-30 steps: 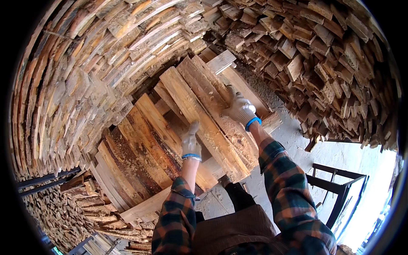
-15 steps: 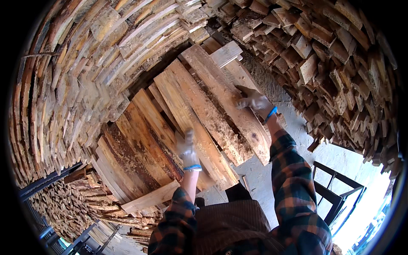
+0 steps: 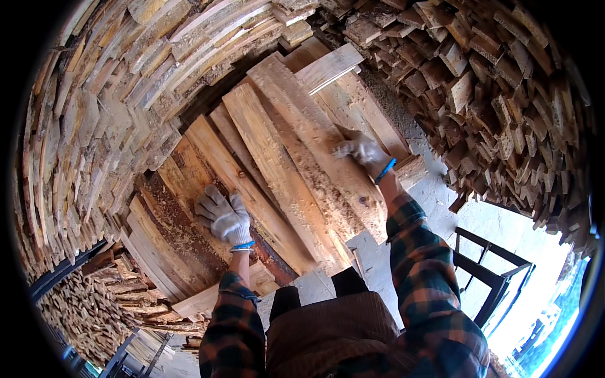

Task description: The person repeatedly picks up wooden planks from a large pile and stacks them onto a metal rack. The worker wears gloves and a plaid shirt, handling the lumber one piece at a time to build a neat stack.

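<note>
Several rough wooden boards lie side by side in front of me, dusted with sawdust. My left hand (image 3: 225,217), in a pale work glove with a blue cuff, is open with fingers spread over a bark-streaked board (image 3: 183,183) on the left. Whether it touches the wood, I cannot tell. Gloved the same way, my right hand (image 3: 367,153) has the right edge of a wide sawdust-covered plank (image 3: 302,110), thumb on top and fingers along its side. That plank's left edge lies against or over a neighbouring board (image 3: 268,157); a knot shows near its close end.
A short board (image 3: 329,68) lies crosswise at the far end, another board (image 3: 201,301) crosswise at the near left. Tall wood stacks rise on the left (image 3: 120,107) and right (image 3: 454,82). A black metal frame (image 3: 488,274) stands on the grey floor (image 3: 435,201) at right.
My right hand has shifted left with the wide plank, closing the gap beside it and baring boards on its right. My left hand has moved left, off the middle board, its fingers now spread.
</note>
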Demonstrator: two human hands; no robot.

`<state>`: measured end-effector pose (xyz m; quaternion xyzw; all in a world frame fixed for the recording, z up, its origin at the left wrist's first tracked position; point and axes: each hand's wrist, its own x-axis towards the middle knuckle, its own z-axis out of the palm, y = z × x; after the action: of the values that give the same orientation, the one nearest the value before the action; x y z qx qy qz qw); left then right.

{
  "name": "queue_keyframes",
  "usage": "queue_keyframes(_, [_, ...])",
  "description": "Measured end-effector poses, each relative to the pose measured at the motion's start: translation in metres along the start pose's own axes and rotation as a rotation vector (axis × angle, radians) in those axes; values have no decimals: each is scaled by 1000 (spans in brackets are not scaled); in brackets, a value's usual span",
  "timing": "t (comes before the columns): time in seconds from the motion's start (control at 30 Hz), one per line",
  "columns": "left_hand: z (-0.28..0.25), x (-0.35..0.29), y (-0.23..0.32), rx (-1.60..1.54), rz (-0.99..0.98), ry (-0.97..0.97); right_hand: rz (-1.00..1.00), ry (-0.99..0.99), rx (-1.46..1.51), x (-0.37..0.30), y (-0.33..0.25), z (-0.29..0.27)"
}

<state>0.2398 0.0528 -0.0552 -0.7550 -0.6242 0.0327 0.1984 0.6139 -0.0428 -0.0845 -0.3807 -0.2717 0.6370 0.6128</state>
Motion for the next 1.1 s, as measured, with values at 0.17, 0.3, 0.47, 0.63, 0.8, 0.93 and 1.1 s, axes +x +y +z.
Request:
queue_keyframes(0.17, [-6, 11, 5, -84, -57, -90, 243, 210, -815, 17, -37, 55])
queue_keyframes(0.3, [3, 7, -9, -363, -144, -42, 432, 307, -1456, 15, -84, 135])
queue_keyframes(0.47, [-3, 7, -3, -299, -117, -57, 340, 293, -1744, 17, -67, 149])
queue_keyframes(0.63, [31, -5, -7, -369, -154, -59, 212, 265, -1994, 26, -70, 106])
queue_keyframes(0.8, [22, 3, -5, -429, -253, -197, 230, 134, -2195, 13, -42, 103])
queue_keyframes(0.93, [-12, 13, 1, -200, -145, -216, 541, 298, -1857, 22, -72, 157])
queue_keyframes(1.1, [-36, 20, 11, 70, -78, -390, 409, 296, -1991, 19, -60, 117])
